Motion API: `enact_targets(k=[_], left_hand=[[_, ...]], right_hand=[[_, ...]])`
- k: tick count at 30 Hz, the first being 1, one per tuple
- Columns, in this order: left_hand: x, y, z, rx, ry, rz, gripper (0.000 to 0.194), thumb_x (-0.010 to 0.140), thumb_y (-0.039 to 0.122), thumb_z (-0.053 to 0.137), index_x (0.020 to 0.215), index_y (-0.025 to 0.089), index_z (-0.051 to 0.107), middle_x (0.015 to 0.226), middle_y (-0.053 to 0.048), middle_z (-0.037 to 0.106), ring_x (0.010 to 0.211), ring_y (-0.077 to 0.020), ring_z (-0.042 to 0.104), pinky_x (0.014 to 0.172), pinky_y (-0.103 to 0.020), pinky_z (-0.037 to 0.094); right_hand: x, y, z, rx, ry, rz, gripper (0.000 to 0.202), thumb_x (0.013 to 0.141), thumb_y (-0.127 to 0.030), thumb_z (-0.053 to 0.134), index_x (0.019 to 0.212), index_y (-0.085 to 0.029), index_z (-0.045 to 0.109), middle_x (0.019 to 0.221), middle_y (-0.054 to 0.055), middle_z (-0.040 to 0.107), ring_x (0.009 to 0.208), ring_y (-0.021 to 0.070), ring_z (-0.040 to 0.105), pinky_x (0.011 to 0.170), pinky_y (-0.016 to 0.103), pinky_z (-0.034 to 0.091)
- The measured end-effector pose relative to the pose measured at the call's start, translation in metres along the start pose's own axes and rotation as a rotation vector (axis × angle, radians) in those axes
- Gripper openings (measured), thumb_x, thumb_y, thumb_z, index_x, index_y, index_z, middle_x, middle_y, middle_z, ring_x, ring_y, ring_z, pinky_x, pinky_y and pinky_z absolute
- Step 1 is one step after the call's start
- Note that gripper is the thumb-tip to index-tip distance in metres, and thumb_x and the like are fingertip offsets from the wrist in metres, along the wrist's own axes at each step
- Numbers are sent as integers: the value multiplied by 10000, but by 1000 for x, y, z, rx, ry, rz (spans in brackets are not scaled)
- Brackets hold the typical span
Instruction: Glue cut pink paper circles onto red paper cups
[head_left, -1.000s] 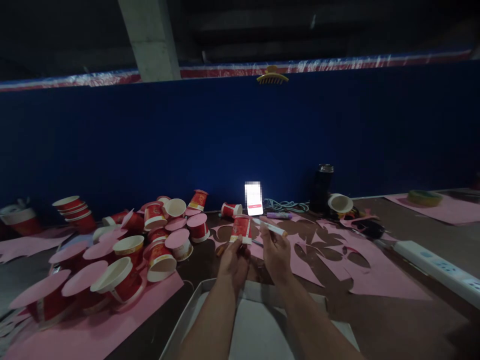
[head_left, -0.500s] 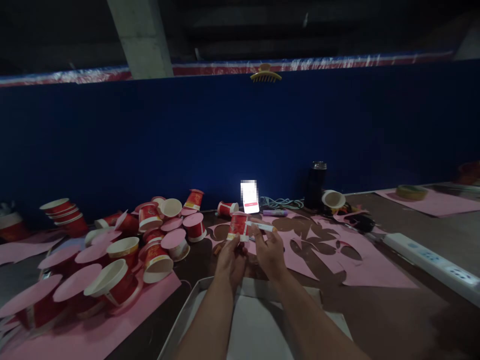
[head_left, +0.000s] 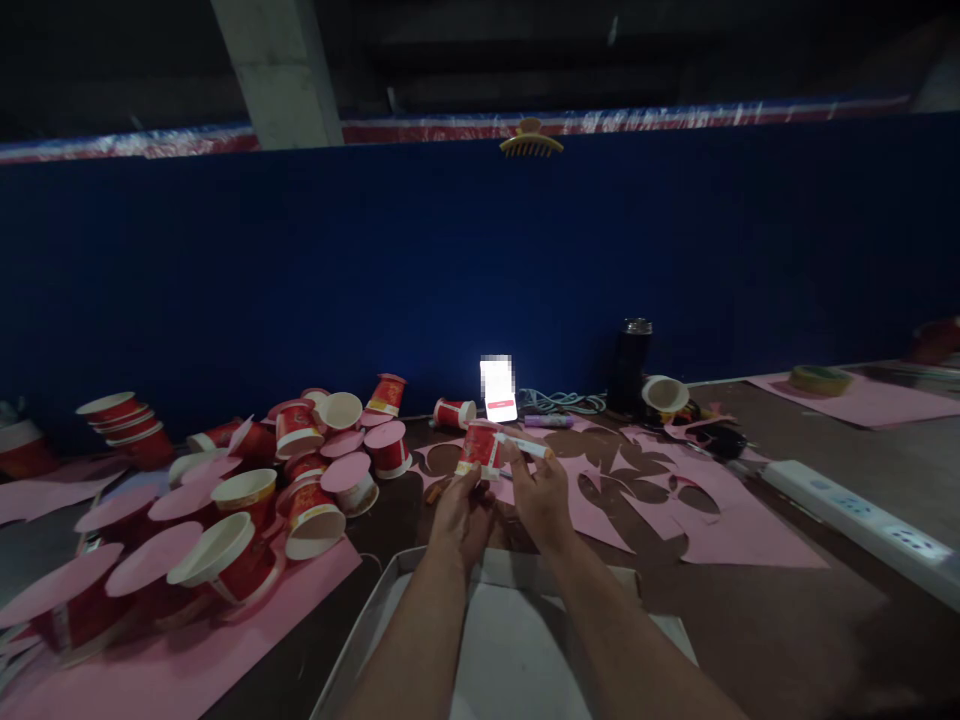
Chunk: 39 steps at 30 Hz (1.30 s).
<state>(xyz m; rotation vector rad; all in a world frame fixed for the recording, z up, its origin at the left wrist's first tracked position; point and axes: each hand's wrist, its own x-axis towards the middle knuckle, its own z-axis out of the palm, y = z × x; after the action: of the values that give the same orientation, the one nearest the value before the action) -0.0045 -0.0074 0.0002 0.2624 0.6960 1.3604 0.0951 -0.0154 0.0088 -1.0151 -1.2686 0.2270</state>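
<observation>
My left hand [head_left: 461,515] is closed around the lower part of a red paper cup [head_left: 481,449] with gold print, held above the table in front of me. Between the fingers and thumb of my right hand [head_left: 544,500] is a slim white tube with an orange end [head_left: 529,447], which looks like a marker or glue pen. Its left end is against or very near the cup's right side; I cannot tell if they touch. Under my forearms stands a shallow white box [head_left: 517,660]. A lit phone [head_left: 498,390] leans upright just behind the cup.
At left lie several red cups [head_left: 306,525], many with pink paper discs [head_left: 161,560]. Cut pink sheets [head_left: 742,535] cover the table's right middle. Also there are a purple marker-like tube [head_left: 548,421], a coiled cable [head_left: 562,402], a black flask [head_left: 631,365] and a power strip [head_left: 862,520].
The cup in my left hand has turned slightly, and the tube in my right hand tilts a little more. The whole view has shifted slightly; nothing was let go.
</observation>
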Motion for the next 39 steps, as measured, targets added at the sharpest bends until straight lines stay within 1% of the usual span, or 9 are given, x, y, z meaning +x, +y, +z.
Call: enact_targets(k=[7,12,16,20,23,27,32,35,39], left_hand=[[3,0,-3,11,-6,-6,52,806,56,582,808,108,580,640,-3,562,483,-50,496,441,-156,407],[7,-5,-8,57,-72,15,83,759,83,641,811,118,587,636,4,564,480,-52,496,459,-162,419],[9,-6,-10,83,-89,45,85,756,95,642,816,115,586,637,6,566,489,-55,503,461,-163,417],[10,-6,-12,76,-104,40,87,749,107,657,795,109,583,609,13,546,483,-52,493,466,-163,421],[9,-6,-11,93,-95,46,92,742,108,667,761,111,578,601,11,543,483,-55,496,455,-159,413],[7,-6,-8,93,-59,57,77,746,77,645,756,114,578,602,9,542,481,-56,500,444,-152,402],[5,-4,-6,77,-49,51,84,757,87,642,738,116,565,588,9,530,466,-56,489,440,-154,402],[3,-2,-4,58,-50,13,51,799,72,585,767,107,566,594,8,527,462,-53,477,435,-153,398],[2,0,-3,32,-48,-42,51,835,93,545,789,104,563,601,0,529,466,-58,476,436,-158,406]], right_hand=[[1,-4,-2,-5,-11,-13,260,909,-308,483,1050,-211,679,1003,70,704,973,192,635,898,354,486],[-1,-3,0,-10,-36,-13,240,898,-303,504,1028,-225,690,910,50,721,971,196,641,915,356,479],[-1,-3,1,-58,-6,-18,235,887,-328,519,992,-224,702,885,54,723,930,204,650,887,361,488],[-1,-3,1,-107,27,-28,257,893,-341,503,1002,-212,697,936,71,717,914,203,653,859,358,498],[0,-3,1,-98,43,-39,273,906,-337,479,1035,-214,686,962,73,712,914,198,650,862,361,498],[0,-3,0,-70,20,-37,272,907,-334,481,1041,-212,684,958,72,710,930,195,645,852,350,502],[-1,-3,0,-150,67,-18,295,905,-376,474,967,-203,704,872,71,709,809,194,652,791,344,510],[0,-3,-1,-146,107,-18,299,904,-386,482,956,-202,711,801,67,703,814,203,650,818,356,501],[0,-5,-2,-101,157,-48,305,907,-388,482,1006,-201,702,877,77,714,858,204,644,865,373,490]])
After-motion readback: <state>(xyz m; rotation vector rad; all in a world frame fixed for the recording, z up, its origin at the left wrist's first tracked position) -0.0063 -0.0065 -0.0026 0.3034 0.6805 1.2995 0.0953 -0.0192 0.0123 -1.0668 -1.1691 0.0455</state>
